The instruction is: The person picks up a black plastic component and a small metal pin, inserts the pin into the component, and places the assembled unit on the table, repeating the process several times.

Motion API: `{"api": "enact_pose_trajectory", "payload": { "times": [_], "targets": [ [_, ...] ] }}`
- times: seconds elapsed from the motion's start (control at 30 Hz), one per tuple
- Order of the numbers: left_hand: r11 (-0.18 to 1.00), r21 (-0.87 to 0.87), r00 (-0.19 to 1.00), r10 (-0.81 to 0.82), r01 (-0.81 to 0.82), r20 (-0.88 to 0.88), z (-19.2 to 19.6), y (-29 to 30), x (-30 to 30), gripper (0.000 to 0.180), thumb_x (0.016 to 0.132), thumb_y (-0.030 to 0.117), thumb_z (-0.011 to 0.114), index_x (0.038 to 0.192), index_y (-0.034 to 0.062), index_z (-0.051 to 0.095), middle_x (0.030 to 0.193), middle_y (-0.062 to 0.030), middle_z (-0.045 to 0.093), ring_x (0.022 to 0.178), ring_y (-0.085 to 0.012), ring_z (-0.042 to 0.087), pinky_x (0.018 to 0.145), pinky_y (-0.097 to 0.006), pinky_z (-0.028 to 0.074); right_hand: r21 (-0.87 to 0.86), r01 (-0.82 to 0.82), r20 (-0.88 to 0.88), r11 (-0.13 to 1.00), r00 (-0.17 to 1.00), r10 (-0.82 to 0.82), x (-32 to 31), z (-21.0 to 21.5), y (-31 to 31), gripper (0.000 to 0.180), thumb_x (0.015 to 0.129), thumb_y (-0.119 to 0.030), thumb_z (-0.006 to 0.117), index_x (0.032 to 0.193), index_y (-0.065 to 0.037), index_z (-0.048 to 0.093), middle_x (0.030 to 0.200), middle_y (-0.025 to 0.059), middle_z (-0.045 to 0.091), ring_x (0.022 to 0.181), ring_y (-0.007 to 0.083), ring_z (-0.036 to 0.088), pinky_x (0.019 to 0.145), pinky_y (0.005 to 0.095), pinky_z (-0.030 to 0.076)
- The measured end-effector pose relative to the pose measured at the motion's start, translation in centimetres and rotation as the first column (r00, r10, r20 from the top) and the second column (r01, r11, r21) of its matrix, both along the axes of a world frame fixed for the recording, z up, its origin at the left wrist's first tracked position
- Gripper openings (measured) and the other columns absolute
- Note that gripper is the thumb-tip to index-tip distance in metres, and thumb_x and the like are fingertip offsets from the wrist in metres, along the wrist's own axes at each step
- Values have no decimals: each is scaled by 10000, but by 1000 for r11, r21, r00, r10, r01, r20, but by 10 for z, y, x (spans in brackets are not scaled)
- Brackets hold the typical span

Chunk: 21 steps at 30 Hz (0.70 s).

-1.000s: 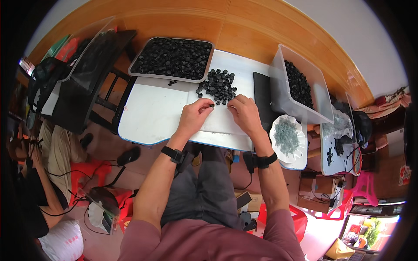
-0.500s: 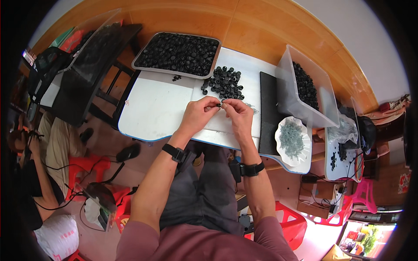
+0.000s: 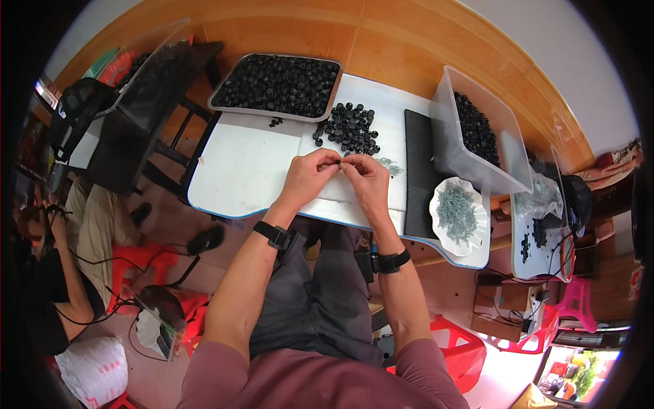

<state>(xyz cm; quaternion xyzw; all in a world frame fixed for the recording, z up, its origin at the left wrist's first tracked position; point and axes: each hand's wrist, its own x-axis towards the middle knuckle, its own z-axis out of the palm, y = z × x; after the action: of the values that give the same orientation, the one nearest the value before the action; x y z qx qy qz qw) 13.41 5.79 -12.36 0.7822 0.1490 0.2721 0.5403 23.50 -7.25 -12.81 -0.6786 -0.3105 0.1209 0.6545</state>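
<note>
My left hand (image 3: pixel 306 178) and my right hand (image 3: pixel 368 182) meet fingertip to fingertip above the white table, both pinched closed. Between the left fingertips sits a small black part (image 3: pixel 338 162), mostly covered by the fingers. The right thumb and forefinger press against it; whether they also hold a finer piece is too small to tell. Just beyond my hands lies a loose pile of round black caps (image 3: pixel 349 126). A few thin grey-green bits (image 3: pixel 391 165) are scattered right of my right hand. A white scalloped dish (image 3: pixel 479 238) at the right holds a heap of grey-green slivers (image 3: pixel 457 213).
A metal tray (image 3: pixel 262 114) full of black caps stands at the back left. On the right a black mat (image 3: pixel 418 174) lies beside a translucent bin (image 3: pixel 470 167) of black parts. Another person (image 3: pixel 65 286) sits at the far left. Red stools (image 3: pixel 460 354) stand on the floor.
Both hands have drawn slightly closer, the right fingers moving left and closing over the small black part, which shows less now. The view has shifted a little.
</note>
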Motion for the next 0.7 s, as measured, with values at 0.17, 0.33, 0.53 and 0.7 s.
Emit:
{"api": "enact_pose_trajectory", "payload": {
  "times": [0.17,0.33,0.53,0.7],
  "targets": [
    [1000,-22,1000,15,-15,4,-1,-1,0,209,913,65,763,1110,0,736,960,-139,795,872,-181,777,777,-294,605,52,3,-96,999,995,2,-1,3,-1,122,925,-60,746,1017,21,757,821,7,717,712,51,606,639,227,490],
    [1000,8,1000,23,-23,6,-1,-3,2,207,910,62,768,1107,5,742,959,-125,798,863,-170,773,781,-289,604,70,3,-150,998,989,8,0,8,-4,130,927,-71,741,1015,23,756,829,18,721,718,63,617,641,229,495],
    [998,-54,999,-23,21,-31,0,-4,0,175,918,22,757,1087,-21,744,972,-88,794,893,-123,744,817,-268,596,-21,-20,-94,1000,995,18,6,3,-2,140,925,-83,728,998,34,749,807,16,718,716,64,621,649,232,490],
    [998,-57,999,-37,35,-33,1,-2,-2,179,918,18,757,1091,-22,739,977,-88,793,897,-121,741,825,-269,597,-54,-17,-114,998,993,11,2,7,-1,126,929,-70,720,986,37,750,803,21,714,733,61,624,667,232,490]
  ]
}}
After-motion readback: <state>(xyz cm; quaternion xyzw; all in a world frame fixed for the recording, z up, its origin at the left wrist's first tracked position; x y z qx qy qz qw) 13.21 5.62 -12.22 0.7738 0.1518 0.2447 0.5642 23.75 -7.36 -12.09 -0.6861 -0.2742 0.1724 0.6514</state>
